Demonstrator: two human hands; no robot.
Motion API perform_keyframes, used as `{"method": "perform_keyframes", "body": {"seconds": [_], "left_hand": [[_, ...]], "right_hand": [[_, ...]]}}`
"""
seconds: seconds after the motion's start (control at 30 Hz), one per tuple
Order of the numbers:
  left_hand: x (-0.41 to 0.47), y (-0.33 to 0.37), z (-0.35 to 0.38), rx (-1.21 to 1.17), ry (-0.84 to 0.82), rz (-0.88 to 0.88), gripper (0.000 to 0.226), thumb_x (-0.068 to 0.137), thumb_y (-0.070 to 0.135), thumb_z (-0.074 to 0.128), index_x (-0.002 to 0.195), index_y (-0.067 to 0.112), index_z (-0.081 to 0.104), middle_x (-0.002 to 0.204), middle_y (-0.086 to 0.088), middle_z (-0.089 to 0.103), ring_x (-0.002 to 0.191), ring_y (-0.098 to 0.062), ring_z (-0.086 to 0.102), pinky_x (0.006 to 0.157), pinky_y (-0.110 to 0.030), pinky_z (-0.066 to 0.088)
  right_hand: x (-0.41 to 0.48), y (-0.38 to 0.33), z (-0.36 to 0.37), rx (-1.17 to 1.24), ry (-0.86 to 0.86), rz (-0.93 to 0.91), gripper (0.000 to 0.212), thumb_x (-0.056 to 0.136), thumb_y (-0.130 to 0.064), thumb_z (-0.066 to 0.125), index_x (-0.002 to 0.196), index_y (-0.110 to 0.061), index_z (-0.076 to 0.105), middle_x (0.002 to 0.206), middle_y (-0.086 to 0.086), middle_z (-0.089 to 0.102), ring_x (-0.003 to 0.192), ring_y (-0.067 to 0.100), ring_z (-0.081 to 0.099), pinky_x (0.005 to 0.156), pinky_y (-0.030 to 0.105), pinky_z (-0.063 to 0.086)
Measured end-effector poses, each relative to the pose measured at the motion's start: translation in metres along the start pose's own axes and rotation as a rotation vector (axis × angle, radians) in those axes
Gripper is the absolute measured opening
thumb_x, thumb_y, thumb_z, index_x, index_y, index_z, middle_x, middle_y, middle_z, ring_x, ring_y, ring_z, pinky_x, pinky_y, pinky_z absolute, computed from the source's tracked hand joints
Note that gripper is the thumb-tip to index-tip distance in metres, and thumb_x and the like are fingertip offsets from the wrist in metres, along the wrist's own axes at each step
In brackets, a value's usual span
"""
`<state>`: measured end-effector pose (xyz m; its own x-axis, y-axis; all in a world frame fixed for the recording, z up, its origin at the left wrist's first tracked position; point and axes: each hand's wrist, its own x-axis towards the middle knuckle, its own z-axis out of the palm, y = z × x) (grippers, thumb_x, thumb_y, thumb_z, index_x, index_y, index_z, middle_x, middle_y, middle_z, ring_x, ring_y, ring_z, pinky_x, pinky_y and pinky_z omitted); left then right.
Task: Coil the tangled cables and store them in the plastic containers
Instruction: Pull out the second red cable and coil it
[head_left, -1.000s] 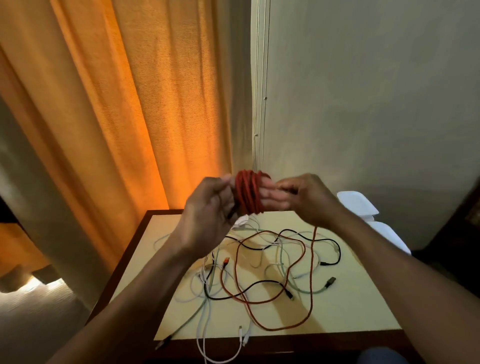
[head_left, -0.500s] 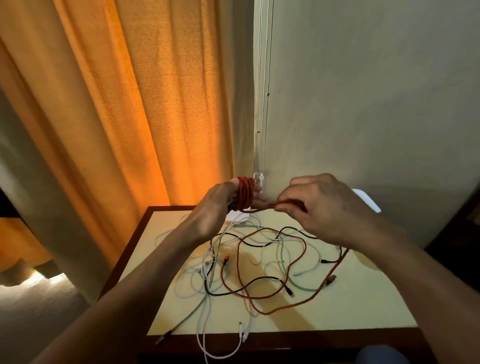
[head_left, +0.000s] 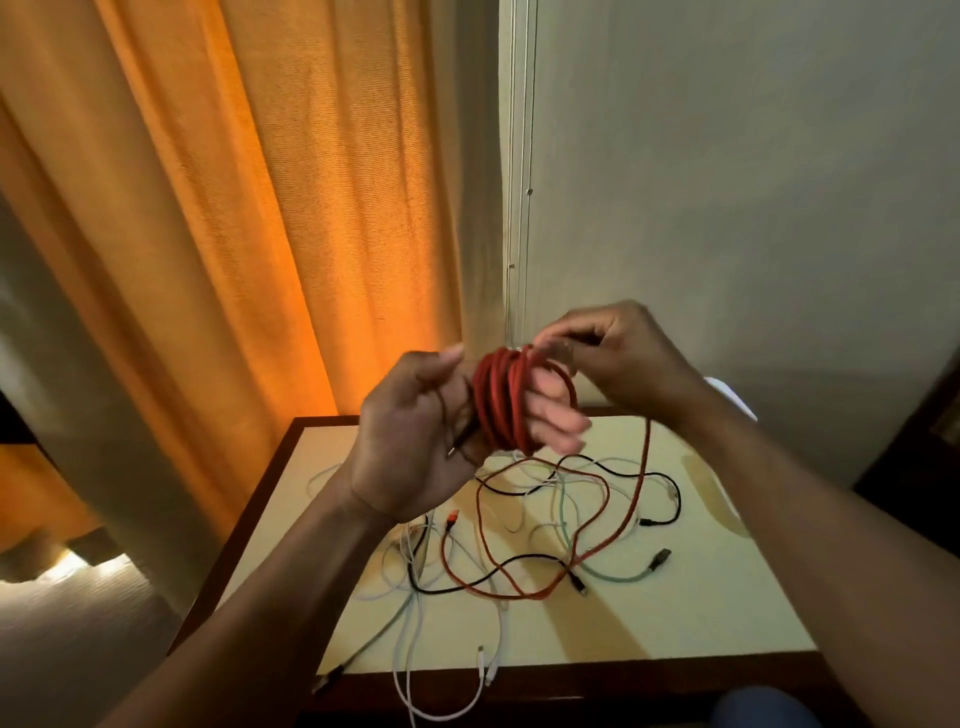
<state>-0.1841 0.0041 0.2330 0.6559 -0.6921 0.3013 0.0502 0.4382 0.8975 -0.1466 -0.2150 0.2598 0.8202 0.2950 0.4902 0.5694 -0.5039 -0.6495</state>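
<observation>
Your left hand (head_left: 410, 441) served as the spool: the red braided cable (head_left: 501, 400) sat wound in tight loops round its fingers (head_left: 556, 415), mid-frame, above the far edge of the cream, dark-rimmed surface (head_left: 701, 613). The fingers ran roughly straight through the loops, so that grip was spread and carrying, not clenched. The thumb stood just left of the coil; I can't tell if it pressed on it. A dark strand crossed your palm, possibly the cable's end pinned there, but it was too blurred to be sure.

Your right hand (head_left: 623, 358) was at the coil's upper right with its grip narrow, pinching the same cable to feed it on. My guess is you were guiding the next turn over the top.

The uncoiled red tail (head_left: 641, 478) dropped from the right hand to the surface and looped through the tangle of white, black and pale green cables (head_left: 519, 545) lying there. It will probably snag as it is drawn up, so the slack needs watching. Most of the task was likely still left.

Only a sliver of a white plastic container (head_left: 732, 395) showed behind your right forearm, right of centre. An orange curtain (head_left: 260, 208) filled the upper left.

No brand, label or writing was readable.
</observation>
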Motion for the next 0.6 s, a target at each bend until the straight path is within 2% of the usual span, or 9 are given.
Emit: {"method": "perform_keyframes", "body": {"seconds": [0.03,0.07,0.13,0.2,0.27,0.33,0.43,0.5,0.6], "left_hand": [[0.002,0.001,-0.002,-0.089,-0.010,0.061,0.063,0.094,0.044,0.046,0.126,-0.007,0.064,0.120,-0.029,0.068,0.112,-0.038,0.066,0.107,-0.042,0.046],[0.004,0.003,-0.003,-0.159,-0.007,0.120,0.062,0.094,0.041,0.047,0.129,-0.007,0.063,0.124,-0.027,0.068,0.117,-0.036,0.066,0.109,-0.039,0.047],[0.008,0.006,0.000,-0.224,0.061,0.242,0.061,0.096,0.036,0.040,0.132,-0.007,0.061,0.133,-0.027,0.063,0.127,-0.035,0.062,0.115,-0.038,0.043],[0.013,0.008,-0.003,-0.196,0.163,0.332,0.062,0.101,0.034,0.028,0.137,-0.009,0.054,0.140,-0.029,0.058,0.134,-0.036,0.057,0.120,-0.039,0.037],[0.018,0.007,-0.013,-0.083,0.282,0.368,0.061,0.106,0.032,0.019,0.141,-0.008,0.047,0.143,-0.027,0.057,0.137,-0.034,0.054,0.123,-0.040,0.032],[0.021,0.004,-0.020,0.091,0.388,0.314,0.059,0.108,0.029,0.015,0.141,-0.007,0.048,0.140,-0.023,0.061,0.135,-0.031,0.056,0.120,-0.038,0.035],[0.022,-0.009,-0.033,0.332,0.497,0.186,0.057,0.110,0.026,0.012,0.139,-0.005,0.050,0.134,-0.019,0.066,0.129,-0.025,0.062,0.105,-0.030,0.048],[0.020,-0.017,-0.043,0.505,0.523,0.114,0.057,0.110,0.031,0.013,0.135,0.003,0.057,0.130,-0.011,0.071,0.126,-0.021,0.064,0.108,-0.035,0.046],[0.013,-0.026,-0.054,0.632,0.476,-0.107,0.064,0.109,0.044,0.014,0.127,0.010,0.065,0.121,-0.007,0.075,0.120,-0.019,0.067,0.109,-0.040,0.044]], "right_hand": [[-0.004,0.005,0.011,0.043,0.001,0.030,0.017,0.092,-0.024,0.072,0.088,-0.039,0.077,0.085,-0.011,0.076,0.080,0.010,0.072,0.075,0.036,0.059],[-0.009,0.009,0.021,0.065,0.007,0.045,0.018,0.090,-0.027,0.071,0.082,-0.042,0.077,0.081,-0.013,0.075,0.076,0.009,0.070,0.074,0.033,0.059],[-0.021,0.010,0.037,0.006,0.015,0.023,0.023,0.093,-0.025,0.070,0.075,-0.038,0.075,0.066,-0.025,0.066,0.063,-0.004,0.059,0.062,0.016,0.046],[-0.034,0.011,0.049,-0.029,-0.006,0.019,0.016,0.098,-0.018,0.067,0.088,-0.021,0.079,0.062,-0.033,0.061,0.064,-0.008,0.059,0.062,0.008,0.039],[-0.043,0.007,0.055,-0.064,-0.007,-0.002,0.015,0.099,-0.018,0.066,0.101,-0.014,0.080,0.074,-0.032,0.065,0.074,-0.010,0.062,0.066,0.006,0.040],[-0.048,0.002,0.055,-0.180,-0.030,-0.057,0.018,0.101,-0.025,0.064,0.109,-0.017,0.078,0.089,-0.020,0.070,0.077,-0.004,0.062,0.067,0.011,0.042],[-0.057,-0.006,0.049,-0.418,-0.067,-0.157,0.023,0.102,-0.031,0.057,0.109,-0.019,0.075,0.088,-0.006,0.069,0.073,0.010,0.057,0.063,0.029,0.046],[-0.062,-0.013,0.043,-0.498,-0.066,-0.212,0.022,0.099,-0.032,0.056,0.104,-0.020,0.074,0.083,-0.007,0.063,0.070,0.014,0.055,0.059,0.031,0.046],[-0.057,-0.021,0.024,-0.593,-0.053,-0.259,0.018,0.099,-0.032,0.061,0.098,-0.020,0.075,0.080,-0.012,0.055,0.067,0.010,0.049,0.059,0.028,0.042]]}}
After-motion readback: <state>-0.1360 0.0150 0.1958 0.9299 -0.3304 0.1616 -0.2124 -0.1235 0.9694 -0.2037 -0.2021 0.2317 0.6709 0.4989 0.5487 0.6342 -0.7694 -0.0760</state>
